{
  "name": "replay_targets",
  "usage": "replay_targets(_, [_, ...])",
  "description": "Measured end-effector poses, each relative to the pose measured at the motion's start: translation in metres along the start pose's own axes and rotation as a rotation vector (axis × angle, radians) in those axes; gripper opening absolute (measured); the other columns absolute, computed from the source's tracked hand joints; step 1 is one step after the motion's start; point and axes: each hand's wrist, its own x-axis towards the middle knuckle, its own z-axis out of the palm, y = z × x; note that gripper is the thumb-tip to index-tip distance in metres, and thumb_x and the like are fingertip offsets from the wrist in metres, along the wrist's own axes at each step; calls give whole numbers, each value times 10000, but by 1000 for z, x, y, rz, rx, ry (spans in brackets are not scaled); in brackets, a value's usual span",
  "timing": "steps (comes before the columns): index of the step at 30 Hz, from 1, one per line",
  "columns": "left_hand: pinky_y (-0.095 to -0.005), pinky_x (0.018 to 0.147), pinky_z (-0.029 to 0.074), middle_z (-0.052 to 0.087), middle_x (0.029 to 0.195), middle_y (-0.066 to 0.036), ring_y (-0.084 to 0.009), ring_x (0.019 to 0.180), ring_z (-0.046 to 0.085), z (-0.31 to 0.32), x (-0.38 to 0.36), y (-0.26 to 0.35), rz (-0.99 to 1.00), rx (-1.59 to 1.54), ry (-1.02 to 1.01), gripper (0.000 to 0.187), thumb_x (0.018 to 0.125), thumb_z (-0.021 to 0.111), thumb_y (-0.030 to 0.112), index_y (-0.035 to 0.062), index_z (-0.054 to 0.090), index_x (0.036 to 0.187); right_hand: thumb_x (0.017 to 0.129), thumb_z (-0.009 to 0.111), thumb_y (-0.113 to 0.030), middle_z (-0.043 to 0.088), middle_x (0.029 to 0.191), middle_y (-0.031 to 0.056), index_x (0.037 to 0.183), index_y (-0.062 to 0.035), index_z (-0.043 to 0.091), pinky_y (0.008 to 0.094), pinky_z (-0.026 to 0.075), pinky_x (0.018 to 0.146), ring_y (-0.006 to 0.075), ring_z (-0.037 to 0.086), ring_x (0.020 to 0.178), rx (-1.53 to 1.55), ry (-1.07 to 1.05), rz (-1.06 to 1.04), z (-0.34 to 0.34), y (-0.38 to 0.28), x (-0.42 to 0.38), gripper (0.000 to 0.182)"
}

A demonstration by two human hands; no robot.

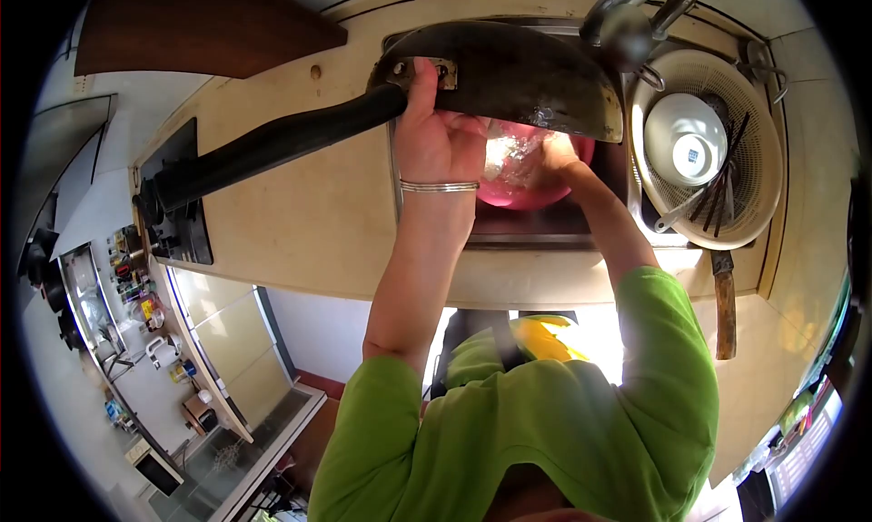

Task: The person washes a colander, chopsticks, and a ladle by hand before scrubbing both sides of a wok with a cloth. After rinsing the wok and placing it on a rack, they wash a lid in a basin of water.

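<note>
A dark wok (509, 73) with a long black handle is tilted on its side over the sink (527, 241). My left hand (436, 136) grips it near the handle joint, thumb raised over the metal bracket and a silver bangle at the wrist. Beneath the wok sits a pink-red basin (518, 195) with water in it. My right hand (559, 154) reaches into the basin at the wok's lower edge; its fingers are hidden by water and glare, so what they hold cannot be made out.
Right of the sink, a cream colander (772, 150) holds a white bowl (686, 141), chopsticks and utensils. A faucet (636, 23) stands behind. A wooden handle (725, 313) juts out below the colander. At the left is a black stove (182, 204).
</note>
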Motion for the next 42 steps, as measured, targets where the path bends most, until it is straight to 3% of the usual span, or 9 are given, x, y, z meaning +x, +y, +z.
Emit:
replay_targets(3, [-359, 812, 435, 589, 941, -63, -198, 904, 547, -15, 6, -1, 12, -29, -69, 207, 828, 505, 220, 43, 547, 928, 769, 416, -238, 455, 1129, 194, 1065, -54, 495, 367, 368, 890, 305, 424, 1073, -190, -358, 214, -25, -25, -14, 357])
replay_targets(4, [-357, 748, 455, 596, 916, -55, -190, 857, 561, -17, 8, -4, -11, 0, -65, 208, 821, 514, 233, 56, 552, 923, 709, 483, -344, 585, 868, 166, 929, -56, 566, 361, 449, 772, 340, 541, 886, -279, 6, 177, -4, -20, -24, 372])
replay_targets(8, [-214, 421, 401, 605, 786, -8, -120, 585, 552, -34, 13, -11, -43, 29, -86, 188, 773, 582, 283, 124, 564, 871, 747, 453, -214, 535, 1032, 167, 1012, -62, 530, 382, 468, 742, 284, 574, 878, -617, -639, 146, 13, -11, -11, 315])
replay_targets(9, [-232, 482, 447, 599, 792, -6, -116, 639, 566, -31, 6, -13, 5, 46, -81, 179, 766, 597, 245, 117, 561, 885, 756, 456, -187, 564, 983, 133, 1025, -56, 524, 376, 475, 721, 240, 579, 869, -900, -781, -341, 40, 31, -4, 306])
replay_targets(14, [-331, 749, 466, 563, 934, -32, -165, 876, 545, -41, 12, -38, 111, -69, -2, 232, 786, 575, 151, 96, 514, 1004, 800, 439, -239, 572, 921, 119, 1027, -43, 492, 365, 467, 692, 268, 563, 812, -60, -688, 81, -10, -4, -24, 304])
replay_targets(16, [-333, 748, 466, 557, 931, -28, -166, 882, 541, -48, 8, -42, 109, -101, -52, 238, 788, 572, 137, 93, 503, 1012, 802, 429, -255, 571, 882, 125, 969, -54, 505, 385, 452, 699, 297, 548, 781, 1178, -590, 587, 2, 18, -29, 273])
replay_targets(19, [-327, 736, 469, 557, 928, -23, -160, 878, 539, -54, 1, -43, 82, -141, -75, 240, 783, 579, 128, 91, 503, 1008, 802, 418, -238, 572, 854, 109, 909, -59, 515, 383, 451, 687, 271, 543, 769, 1587, -657, 528, -20, 12, -48, 230])
replay_targets(31, [-296, 651, 481, 575, 890, -20, -148, 812, 565, -95, -6, -51, 105, -132, -13, 224, 790, 569, 168, 91, 514, 993, 767, 426, -72, 573, 929, 159, 954, 44, 510, 368, 448, 804, 248, 562, 874, 1864, -551, 451, 23, 25, -44, 235])
replay_targets(42, [-361, 917, 351, 532, 1077, -18, -169, 1016, 481, -123, -41, -52, 63, -133, -124, 300, 817, 527, 219, 92, 492, 1086, 801, 475, -326, 532, 1039, 96, 1042, -84, 514, 343, 484, 672, 213, 539, 884, 1744, -57, 525, -13, -61, -83, 344])
